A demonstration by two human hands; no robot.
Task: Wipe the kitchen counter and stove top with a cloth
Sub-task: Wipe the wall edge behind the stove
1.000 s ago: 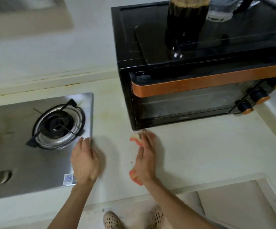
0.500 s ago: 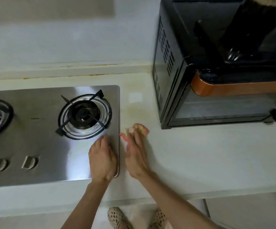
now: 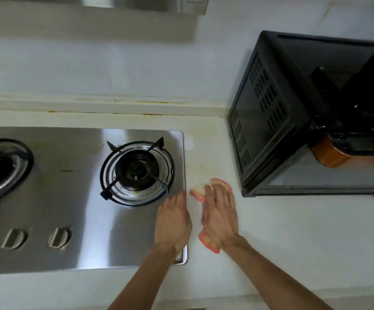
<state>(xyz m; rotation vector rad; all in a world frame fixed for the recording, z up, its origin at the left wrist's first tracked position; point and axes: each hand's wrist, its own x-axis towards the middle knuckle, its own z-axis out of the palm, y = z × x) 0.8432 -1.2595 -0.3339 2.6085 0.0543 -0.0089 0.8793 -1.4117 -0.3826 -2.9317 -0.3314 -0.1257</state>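
Right hand (image 3: 220,217) flat, seemingly, on cloth (image 3: 208,242)

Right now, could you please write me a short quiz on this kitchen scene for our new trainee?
1. True or false: the right hand presses the cloth flat on the counter.
2. Where does the left hand rest? A) on the oven B) on the stove top by its right edge C) on the left burner
3. Fill in: the cloth lies between the stove top and the ____.

Key:
1. True
2. B
3. oven
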